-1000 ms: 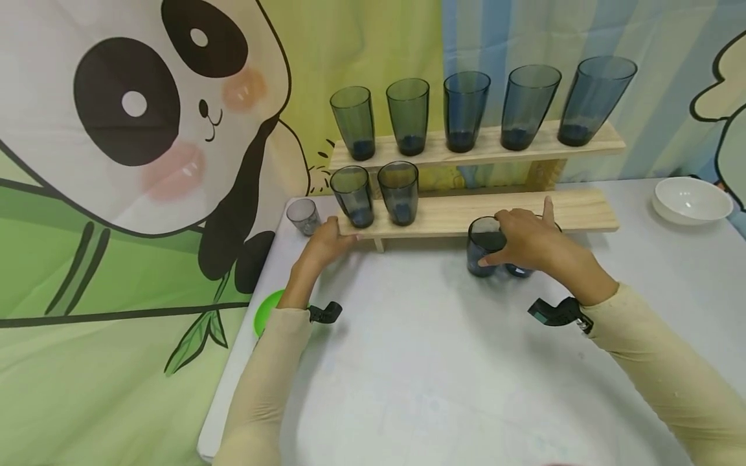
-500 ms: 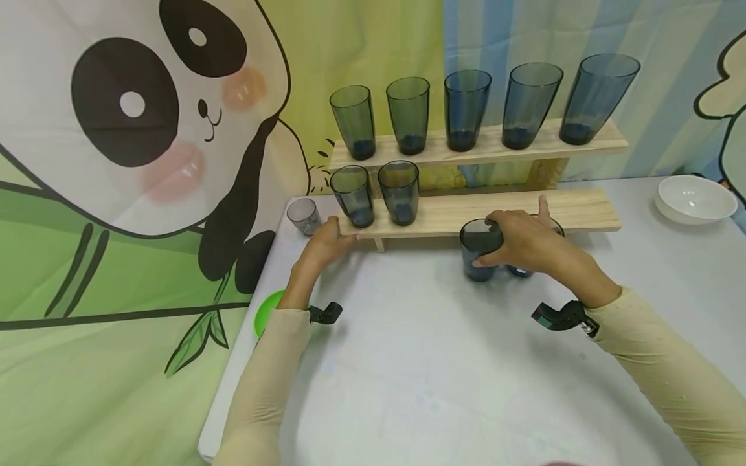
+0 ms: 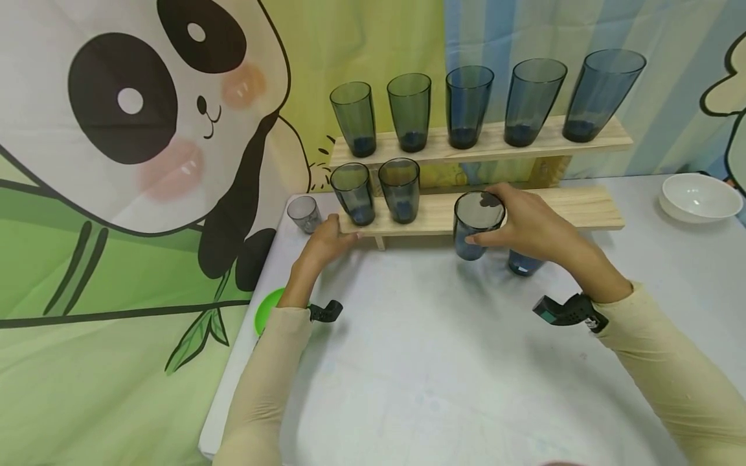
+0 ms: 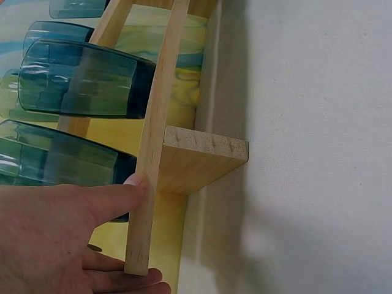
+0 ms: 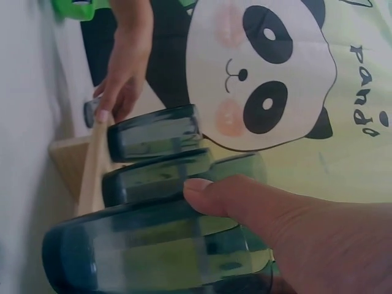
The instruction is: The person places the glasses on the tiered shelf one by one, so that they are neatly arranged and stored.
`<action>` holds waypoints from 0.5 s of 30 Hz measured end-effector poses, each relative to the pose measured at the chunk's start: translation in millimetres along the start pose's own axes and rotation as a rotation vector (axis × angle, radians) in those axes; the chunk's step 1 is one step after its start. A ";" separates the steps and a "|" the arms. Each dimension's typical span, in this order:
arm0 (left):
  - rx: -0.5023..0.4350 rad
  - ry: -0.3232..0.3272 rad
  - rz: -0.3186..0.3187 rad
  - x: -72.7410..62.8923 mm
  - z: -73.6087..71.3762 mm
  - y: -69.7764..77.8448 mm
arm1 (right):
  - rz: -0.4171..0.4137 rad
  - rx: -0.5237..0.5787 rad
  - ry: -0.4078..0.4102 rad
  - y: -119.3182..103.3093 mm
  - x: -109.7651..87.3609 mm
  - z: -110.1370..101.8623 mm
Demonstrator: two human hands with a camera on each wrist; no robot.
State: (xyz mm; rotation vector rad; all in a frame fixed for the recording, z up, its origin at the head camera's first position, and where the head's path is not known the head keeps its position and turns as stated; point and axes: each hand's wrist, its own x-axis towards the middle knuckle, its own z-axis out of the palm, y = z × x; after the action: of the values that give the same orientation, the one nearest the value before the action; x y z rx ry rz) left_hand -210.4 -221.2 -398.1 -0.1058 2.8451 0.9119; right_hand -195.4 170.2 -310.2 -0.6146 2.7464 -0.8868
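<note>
My right hand [image 3: 535, 223] holds a blue-tinted drinking glass [image 3: 473, 223] between thumb and fingers, its base raised off the table, in front of the lower shelf board [image 3: 440, 212]. In the right wrist view the thumb lies along this glass [image 5: 141, 251]. A second blue glass [image 3: 524, 264] stands on the table, mostly hidden by that hand. My left hand [image 3: 326, 246] grips the left end of the wooden rack; in the left wrist view the thumb is on top of the board [image 4: 150, 165], with fingers beneath. Two glasses [image 3: 353, 194] stand on the lower board's left part.
Several tall glasses [image 3: 469, 107] line the upper board [image 3: 431, 147]. A small clear cup [image 3: 304, 214] stands left of the rack. A green dish [image 3: 265, 314] lies partly under the left forearm, and a white bowl [image 3: 701, 198] sits at the back right.
My right hand has lifted the glass off the table, shifting it slightly left and up to the lower board's front edge. My left hand has kept its place on the rack.
</note>
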 end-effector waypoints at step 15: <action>-0.005 0.009 0.005 0.5 0.3 -0.6 | 0.071 0.332 0.272 -12.3 30.0 0.1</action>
State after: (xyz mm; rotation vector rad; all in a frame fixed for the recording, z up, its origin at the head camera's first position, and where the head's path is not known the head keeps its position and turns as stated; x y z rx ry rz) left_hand -210.9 -221.5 -398.7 -0.1041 2.8528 0.9215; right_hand -218.3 147.8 -304.5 -0.3550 2.7283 -1.4625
